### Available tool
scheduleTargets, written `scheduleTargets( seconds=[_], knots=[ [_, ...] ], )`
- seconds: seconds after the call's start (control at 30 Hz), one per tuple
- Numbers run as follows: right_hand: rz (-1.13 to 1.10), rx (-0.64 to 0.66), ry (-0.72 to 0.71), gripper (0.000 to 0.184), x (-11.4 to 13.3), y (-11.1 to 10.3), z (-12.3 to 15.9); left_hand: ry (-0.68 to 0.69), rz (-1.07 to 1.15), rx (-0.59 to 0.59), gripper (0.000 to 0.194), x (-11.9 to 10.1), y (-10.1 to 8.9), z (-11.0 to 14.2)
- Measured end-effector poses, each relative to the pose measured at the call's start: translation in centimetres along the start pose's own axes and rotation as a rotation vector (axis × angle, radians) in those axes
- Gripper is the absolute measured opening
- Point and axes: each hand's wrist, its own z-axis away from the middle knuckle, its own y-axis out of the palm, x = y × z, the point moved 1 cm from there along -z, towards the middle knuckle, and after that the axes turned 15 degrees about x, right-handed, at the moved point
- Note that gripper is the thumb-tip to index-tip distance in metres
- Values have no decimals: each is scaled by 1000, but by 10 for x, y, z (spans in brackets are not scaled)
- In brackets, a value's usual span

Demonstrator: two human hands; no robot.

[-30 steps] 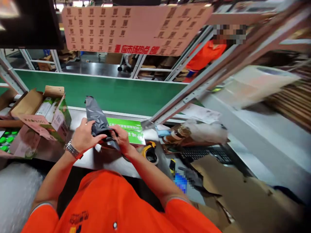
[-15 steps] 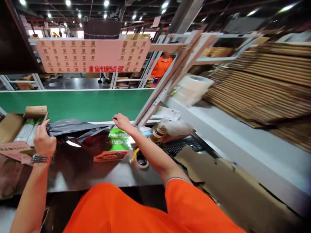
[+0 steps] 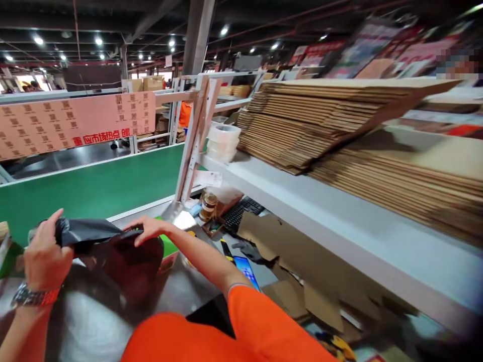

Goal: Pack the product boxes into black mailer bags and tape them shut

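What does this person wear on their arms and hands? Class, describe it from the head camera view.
The left hand and the right hand are bare, with no gloves. The left wrist wears a metal link watch with a red-orange section. An orange short sleeve with a grey edge covers the right upper arm.

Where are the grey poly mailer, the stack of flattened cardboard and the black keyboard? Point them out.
grey poly mailer (image 3: 88, 232), head view, on its top flap
stack of flattened cardboard (image 3: 287, 133), head view, on its layered edges
black keyboard (image 3: 241, 213), head view, on its keys

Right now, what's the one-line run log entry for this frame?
left hand: holds black plastic bag by its edge | right hand: rests on bag's upper edge | below: steel bench
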Motion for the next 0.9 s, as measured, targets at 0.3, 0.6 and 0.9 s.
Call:
scheduleTargets(
  seconds=[0.3, 0.6, 0.9],
  knots=[
    [-317, 160, -101, 74, -16, 2, -6, -175, -122, 158, 65, 39, 24, -14],
    [-322, -150, -151, 75, -30, 39, -55, -33, -257, 366, 60, 33, 59, -39],
    [-352, -581, 41, 35, -36, 22, -87, -72, -196, 475, 64, 58, 87, -39]
  ],
)
